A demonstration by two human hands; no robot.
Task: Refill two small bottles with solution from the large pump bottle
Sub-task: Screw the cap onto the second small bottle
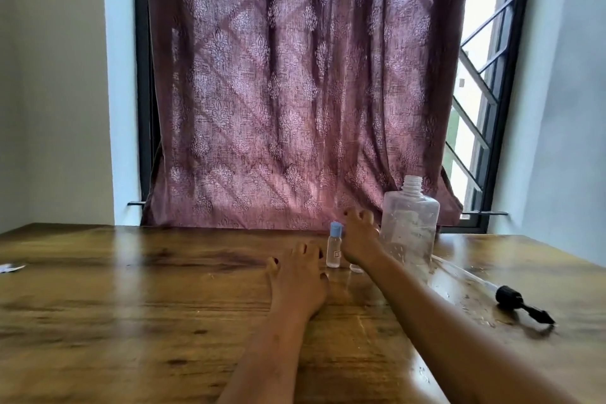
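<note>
Fingers of the right hand [359, 239] curl loosely upward, holding nothing that shows, though its far side is hidden; the hand sits between a small clear bottle with a blue cap [334, 249] and the large clear bottle [409, 226]. The left hand [300, 279] rests palm down on the wooden table [131, 305], fingers spread and empty, just beside the small bottle. The large bottle stands upright, its neck open. Its black pump head [521, 303] lies on the table well to the right, its clear tube running back toward the bottle's base. A small clear item lies by the right wrist, too blurred to identify. A patterned maroon curtain [295, 92] hangs behind.
</note>
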